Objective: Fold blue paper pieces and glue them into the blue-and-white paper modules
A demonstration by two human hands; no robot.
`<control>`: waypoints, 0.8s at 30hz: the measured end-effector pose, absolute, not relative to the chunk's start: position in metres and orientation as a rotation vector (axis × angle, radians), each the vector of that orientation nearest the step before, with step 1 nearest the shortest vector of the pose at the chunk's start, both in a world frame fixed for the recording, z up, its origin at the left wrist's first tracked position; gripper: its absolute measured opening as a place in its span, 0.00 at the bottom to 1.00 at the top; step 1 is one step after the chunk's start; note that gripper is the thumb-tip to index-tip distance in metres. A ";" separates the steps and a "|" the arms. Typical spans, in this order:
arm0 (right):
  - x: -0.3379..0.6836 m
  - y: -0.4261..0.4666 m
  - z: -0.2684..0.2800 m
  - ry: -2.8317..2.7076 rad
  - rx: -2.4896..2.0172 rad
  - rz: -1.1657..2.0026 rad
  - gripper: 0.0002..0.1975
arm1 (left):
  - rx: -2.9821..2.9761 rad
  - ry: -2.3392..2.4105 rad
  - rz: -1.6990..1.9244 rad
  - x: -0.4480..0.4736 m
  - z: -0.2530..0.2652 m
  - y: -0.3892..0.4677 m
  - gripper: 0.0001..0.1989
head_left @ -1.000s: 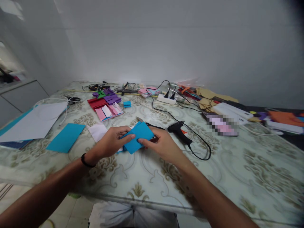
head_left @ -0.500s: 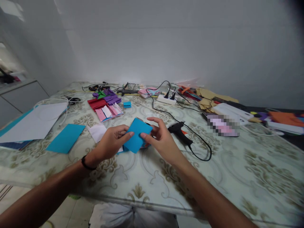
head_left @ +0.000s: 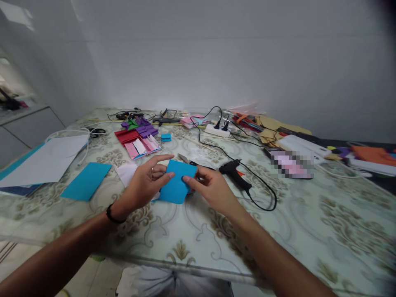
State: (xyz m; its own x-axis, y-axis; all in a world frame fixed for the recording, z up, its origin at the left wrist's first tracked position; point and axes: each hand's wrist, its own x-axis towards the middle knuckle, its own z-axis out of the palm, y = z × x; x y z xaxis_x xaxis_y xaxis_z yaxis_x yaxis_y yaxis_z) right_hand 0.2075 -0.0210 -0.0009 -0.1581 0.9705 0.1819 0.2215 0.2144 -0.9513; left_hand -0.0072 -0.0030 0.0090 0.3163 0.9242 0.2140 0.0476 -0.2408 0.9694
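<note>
Thumbs on a blue paper card (head_left: 173, 190), held over the table's (head_left: 216, 247) near middle.
The left hand (head_left: 145, 179) and right hand (head_left: 212, 185) both grasp it lightly; uneven thumb pressure could crease it or let it slip. The dark-handled blade (head_left: 184, 158) just beyond could nick a straying finger. Clear plastic packaging (head_left: 246, 109) lies by coloured strips (head_left: 247, 122); whether it contains them cannot be told.

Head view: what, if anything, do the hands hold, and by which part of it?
A blue paper piece: the left hand at its left side, the right hand at its right side, both thumbs on its face.
</note>
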 end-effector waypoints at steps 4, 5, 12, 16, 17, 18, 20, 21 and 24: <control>0.209 -0.021 -0.002 -1.608 -1.184 0.994 0.23 | 1.657 0.922 1.134 -0.008 0.011 -0.003 0.22; 0.209 -0.021 -0.002 -1.612 -1.182 0.990 0.23 | 1.667 0.934 1.142 -0.009 0.011 -0.002 0.20; 0.209 -0.021 -0.001 -1.583 -1.154 1.045 0.22 | 1.667 0.959 1.121 -0.011 0.010 -0.002 0.18; 0.209 -0.021 -0.001 -1.546 -1.128 1.095 0.23 | 1.666 0.962 1.121 -0.011 0.011 -0.002 0.18; 0.209 -0.021 0.000 -1.541 -1.123 1.104 0.23 | 1.666 0.960 1.125 -0.011 0.011 -0.002 0.18; 0.209 -0.021 0.000 -1.535 -1.119 1.112 0.23 | 1.665 0.956 1.127 -0.011 0.011 -0.002 0.18; 0.209 -0.021 0.001 -1.526 -1.116 1.119 0.24 | 1.660 0.939 1.135 -0.010 0.010 -0.002 0.18; 0.209 -0.021 0.001 -1.523 -1.116 1.119 0.24 | 1.659 0.931 1.136 -0.010 0.010 -0.002 0.18; 0.209 -0.021 0.002 -1.522 -1.110 1.125 0.25 | 1.668 0.912 1.143 -0.010 0.010 -0.001 0.17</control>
State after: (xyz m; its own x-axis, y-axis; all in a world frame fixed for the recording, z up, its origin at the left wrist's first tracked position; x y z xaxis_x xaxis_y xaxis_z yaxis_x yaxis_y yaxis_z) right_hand 0.2088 -0.0210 0.0021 -0.1788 0.9720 0.1526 0.1396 0.1786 -0.9740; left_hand -0.0102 -0.0009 0.0096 0.3035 0.9066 0.2931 0.0847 -0.3321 0.9394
